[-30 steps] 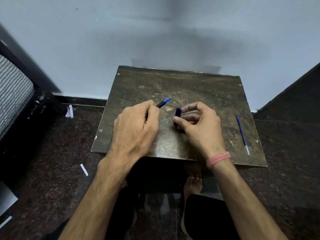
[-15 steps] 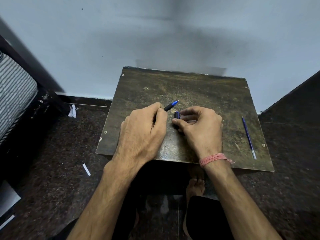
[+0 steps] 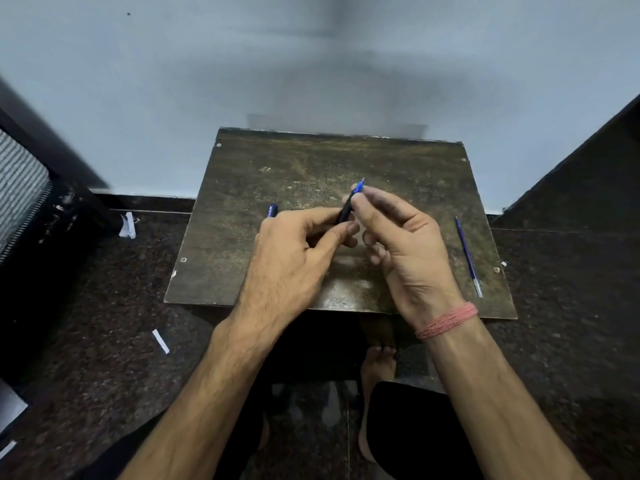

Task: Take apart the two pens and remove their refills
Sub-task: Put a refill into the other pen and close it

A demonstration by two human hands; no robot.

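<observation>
Both hands meet mid-frame: our left hand (image 3: 294,258) grips the slim black-and-blue plastic pen (image 3: 349,206) barrel, our right hand (image 3: 408,244) pinches its tip end. Light, stiff, slippery; we'd hold near the joint.

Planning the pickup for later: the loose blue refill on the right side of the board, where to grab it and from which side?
Grip the refill mid-shaft, coming straight down from above with thumb and finger across its width. It is thin and lies flat on the board, running near-to-far, with bare surface on both sides. Its near end sits close to the board's front edge, so avoid pushing it that way.
</observation>
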